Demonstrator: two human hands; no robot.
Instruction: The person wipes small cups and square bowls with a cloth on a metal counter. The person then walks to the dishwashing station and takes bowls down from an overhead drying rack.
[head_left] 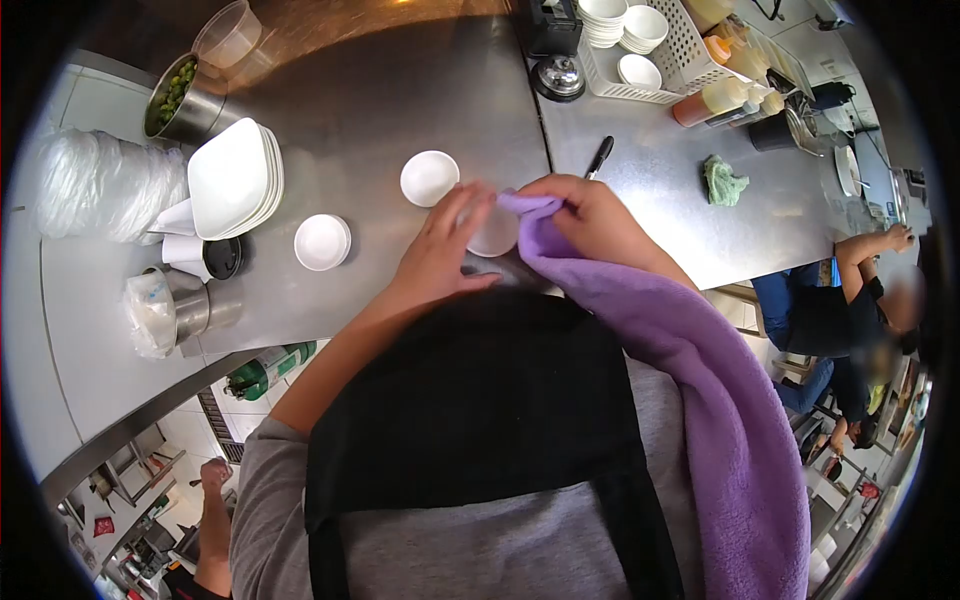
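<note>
Below, steel counter [360,130]; beyond, tiled floor [183,428].

Counter [370,90] free far ahead — 1 white bowl [430,179] stands before the left hand [436,243].

Green cloth [724,182], silver bell [558,80]

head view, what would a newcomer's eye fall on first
Probably the bright purple towel, running from the right hand down beside the black apron. After that, the stacked square white dishes at left, and the domed silver bell beside the white basket near the top.
</note>
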